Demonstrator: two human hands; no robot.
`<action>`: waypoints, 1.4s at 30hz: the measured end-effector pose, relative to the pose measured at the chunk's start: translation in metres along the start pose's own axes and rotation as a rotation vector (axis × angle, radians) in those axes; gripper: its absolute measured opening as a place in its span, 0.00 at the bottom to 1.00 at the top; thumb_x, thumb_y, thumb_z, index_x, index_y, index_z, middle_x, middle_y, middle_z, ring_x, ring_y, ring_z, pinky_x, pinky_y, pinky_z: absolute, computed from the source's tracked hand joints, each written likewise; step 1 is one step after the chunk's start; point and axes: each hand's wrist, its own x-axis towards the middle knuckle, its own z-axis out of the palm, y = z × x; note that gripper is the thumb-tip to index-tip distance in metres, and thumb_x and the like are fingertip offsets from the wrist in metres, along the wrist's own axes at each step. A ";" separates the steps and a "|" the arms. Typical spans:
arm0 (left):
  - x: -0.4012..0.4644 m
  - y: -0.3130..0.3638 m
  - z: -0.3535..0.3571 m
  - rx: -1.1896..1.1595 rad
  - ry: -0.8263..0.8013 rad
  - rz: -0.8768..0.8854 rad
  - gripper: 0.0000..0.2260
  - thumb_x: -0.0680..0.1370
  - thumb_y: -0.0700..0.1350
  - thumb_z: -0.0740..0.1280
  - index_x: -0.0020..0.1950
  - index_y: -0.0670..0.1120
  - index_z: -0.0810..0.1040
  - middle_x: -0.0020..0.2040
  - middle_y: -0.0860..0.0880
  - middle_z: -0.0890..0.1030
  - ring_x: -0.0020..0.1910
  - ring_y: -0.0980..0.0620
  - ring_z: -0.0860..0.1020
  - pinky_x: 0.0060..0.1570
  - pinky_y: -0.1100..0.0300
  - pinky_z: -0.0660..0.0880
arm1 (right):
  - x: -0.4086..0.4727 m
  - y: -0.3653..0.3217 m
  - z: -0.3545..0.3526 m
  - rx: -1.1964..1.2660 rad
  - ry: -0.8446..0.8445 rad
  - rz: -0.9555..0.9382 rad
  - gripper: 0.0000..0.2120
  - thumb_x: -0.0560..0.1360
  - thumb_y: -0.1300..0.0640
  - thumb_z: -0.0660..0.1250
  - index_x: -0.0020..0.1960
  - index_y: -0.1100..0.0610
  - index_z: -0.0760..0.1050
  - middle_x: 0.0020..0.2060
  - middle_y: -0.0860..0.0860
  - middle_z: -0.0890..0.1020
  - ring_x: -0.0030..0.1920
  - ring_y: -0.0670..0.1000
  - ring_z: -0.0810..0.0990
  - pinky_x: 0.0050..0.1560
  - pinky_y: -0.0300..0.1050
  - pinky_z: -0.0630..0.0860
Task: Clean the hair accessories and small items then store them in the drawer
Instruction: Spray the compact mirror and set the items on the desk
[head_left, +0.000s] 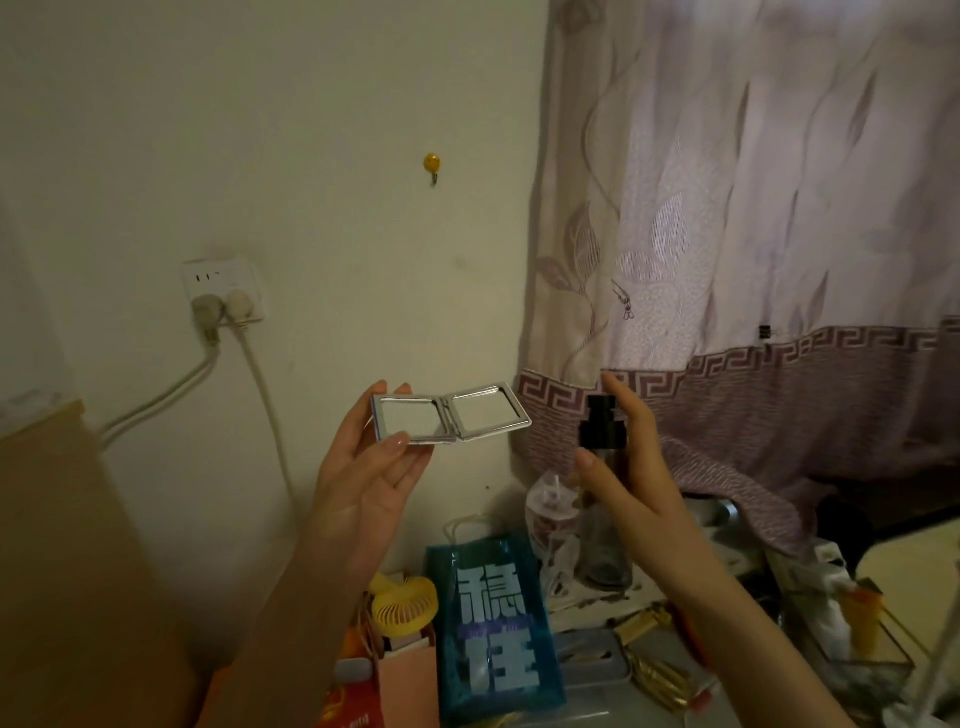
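Note:
A silver square folding compact mirror (451, 414) is held open and flat at chest height in front of the wall. My left hand (366, 467) holds its left half, thumb on the near edge and fingers behind. Just to the right, my right hand (631, 457) grips a small spray bottle with a black pump head (600, 423), index finger raised above the top. The nozzle faces the mirror, a short gap away. No drawer is in view.
Below lies a cluttered surface: a blue bag with white characters (493, 629), a yellow handheld fan (405, 605), a glass jar (602, 551), gold-wrapped items (660, 675). A patterned curtain (753, 234) hangs right. A wall socket with two cords (223, 296) is left, above a cardboard box (62, 545).

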 end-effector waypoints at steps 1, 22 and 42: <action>0.002 0.001 0.002 -0.003 0.000 0.004 0.46 0.46 0.47 0.85 0.62 0.48 0.73 0.58 0.49 0.82 0.57 0.48 0.80 0.46 0.60 0.79 | 0.002 -0.003 -0.002 -0.016 0.003 -0.027 0.28 0.78 0.52 0.62 0.73 0.40 0.54 0.53 0.30 0.75 0.53 0.43 0.78 0.54 0.45 0.79; 0.019 0.027 0.033 0.103 -0.053 0.121 0.45 0.44 0.49 0.85 0.60 0.48 0.75 0.54 0.50 0.83 0.53 0.50 0.82 0.44 0.62 0.79 | 0.045 -0.042 -0.004 -0.357 0.110 -0.303 0.29 0.72 0.68 0.68 0.57 0.38 0.62 0.34 0.45 0.75 0.32 0.41 0.75 0.31 0.27 0.68; 0.016 0.028 0.030 0.117 -0.036 0.104 0.46 0.45 0.49 0.85 0.61 0.48 0.75 0.55 0.50 0.83 0.54 0.50 0.81 0.44 0.62 0.79 | 0.046 -0.044 -0.001 -0.294 0.239 -0.262 0.26 0.72 0.67 0.67 0.56 0.40 0.64 0.29 0.44 0.75 0.28 0.43 0.75 0.27 0.28 0.67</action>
